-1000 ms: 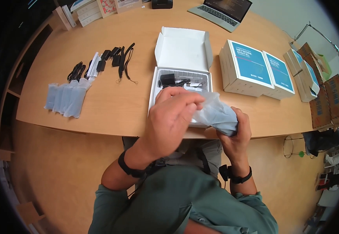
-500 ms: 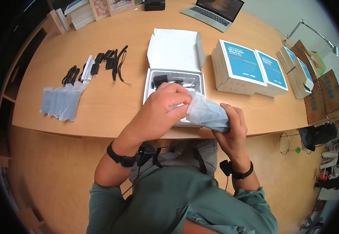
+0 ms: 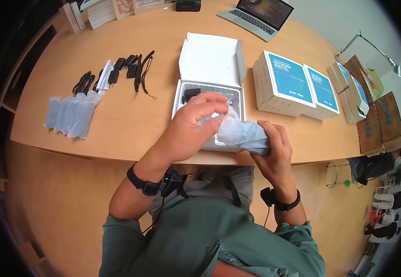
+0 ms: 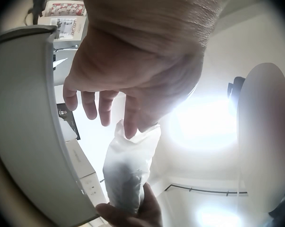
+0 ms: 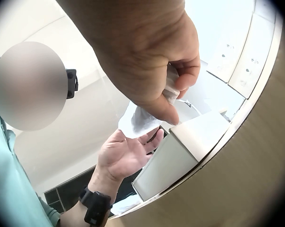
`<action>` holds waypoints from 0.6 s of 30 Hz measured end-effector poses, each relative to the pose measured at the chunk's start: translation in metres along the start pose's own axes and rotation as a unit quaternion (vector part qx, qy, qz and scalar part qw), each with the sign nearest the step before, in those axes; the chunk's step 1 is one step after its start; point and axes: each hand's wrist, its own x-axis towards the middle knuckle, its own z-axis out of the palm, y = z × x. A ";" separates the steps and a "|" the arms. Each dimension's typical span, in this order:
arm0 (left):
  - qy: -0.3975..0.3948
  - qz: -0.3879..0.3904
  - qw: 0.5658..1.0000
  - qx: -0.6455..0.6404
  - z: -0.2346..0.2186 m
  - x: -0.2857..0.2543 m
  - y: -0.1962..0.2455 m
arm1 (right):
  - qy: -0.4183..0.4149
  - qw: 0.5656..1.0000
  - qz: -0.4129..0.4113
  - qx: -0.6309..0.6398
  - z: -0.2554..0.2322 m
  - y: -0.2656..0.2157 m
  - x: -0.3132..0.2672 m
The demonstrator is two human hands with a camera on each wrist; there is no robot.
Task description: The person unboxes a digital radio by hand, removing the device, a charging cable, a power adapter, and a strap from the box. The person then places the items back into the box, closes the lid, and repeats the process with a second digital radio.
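A frosted plastic bag (image 3: 249, 137) with a bluish-grey item inside is held above the front edge of an open white box (image 3: 209, 60). My right hand (image 3: 275, 150) grips the filled end, thumb on the near side and fingers curled over it. At the loose, crumpled end, my left hand (image 3: 186, 131) pinches the film between thumb and index finger; its other fingers (image 4: 89, 106) hang apart from the bag. What the bag contains is veiled by the film. Inside the box's tray lies a black adapter (image 3: 191, 94), partly covered by my left hand.
Several similar filled bags (image 3: 71, 115) lie in a row at the left. Behind them are coiled black cables (image 3: 84, 83), white strips (image 3: 104, 76), black adapters (image 3: 131, 64) and wrist straps (image 3: 145, 69). Blue-and-white boxes (image 3: 286, 83) stand right, a laptop (image 3: 256, 23) at the back.
The left hand has come down from above the bag to its loose end and now pinches it. The right hand keeps its grip. The head view has shifted slightly.
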 end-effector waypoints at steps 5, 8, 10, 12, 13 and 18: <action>-0.101 -0.090 0.990 0.024 -0.019 0.005 0.022 | -0.005 1.000 0.013 0.001 0.001 0.000 0.002; -0.100 -0.104 0.988 0.064 -0.022 -0.003 0.017 | 0.005 1.000 0.005 -0.003 0.002 0.003 0.003; -0.091 -0.077 0.993 -0.012 -0.022 -0.007 0.012 | 0.011 1.000 0.010 0.001 0.002 0.004 0.001; -0.090 -0.074 0.981 -0.153 -0.019 -0.002 0.007 | 0.007 1.000 0.008 0.002 0.003 0.002 0.001; -0.087 -0.073 0.982 -0.153 -0.019 -0.001 0.003 | 0.009 1.000 0.007 0.001 0.003 0.001 0.003; -0.144 -0.166 0.975 0.019 -0.010 0.003 0.012 | -0.005 1.000 -0.018 -0.004 0.002 -0.003 0.007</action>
